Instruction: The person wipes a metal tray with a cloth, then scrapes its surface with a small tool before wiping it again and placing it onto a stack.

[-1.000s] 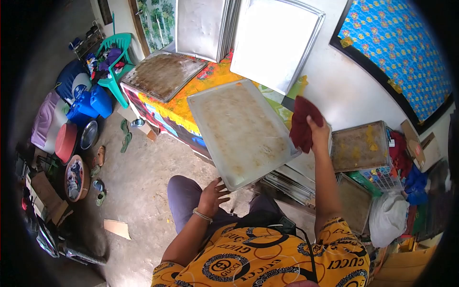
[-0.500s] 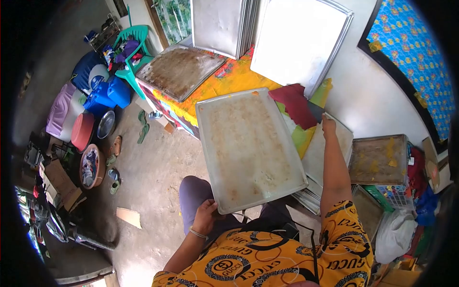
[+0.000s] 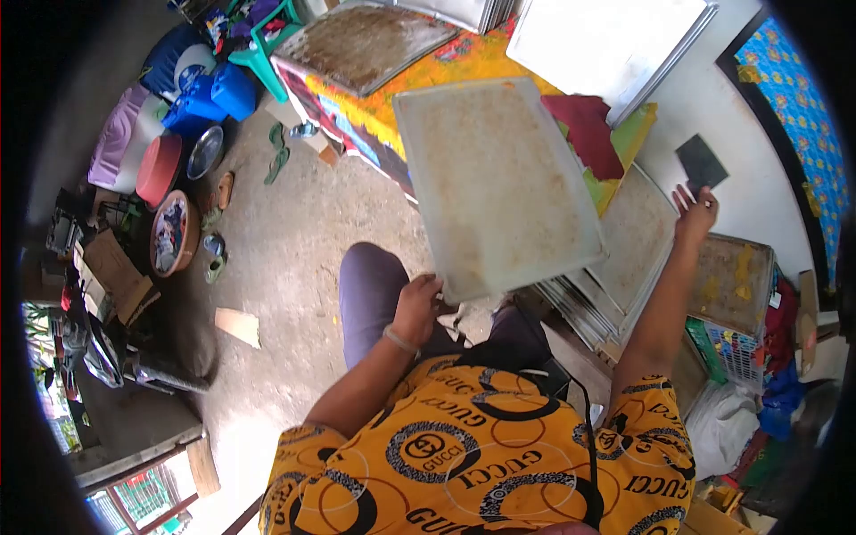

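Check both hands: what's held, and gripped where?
Left hand grips the baking tray by its near corner. Right hand holds a dark flat scraper at its lower edge with the fingertips.

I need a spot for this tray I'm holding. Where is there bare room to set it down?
The concrete floor between your knee and the yellow table is bare. The tray stack top is free. The table holds a dirty tray and red cloth; the right corner is cluttered.
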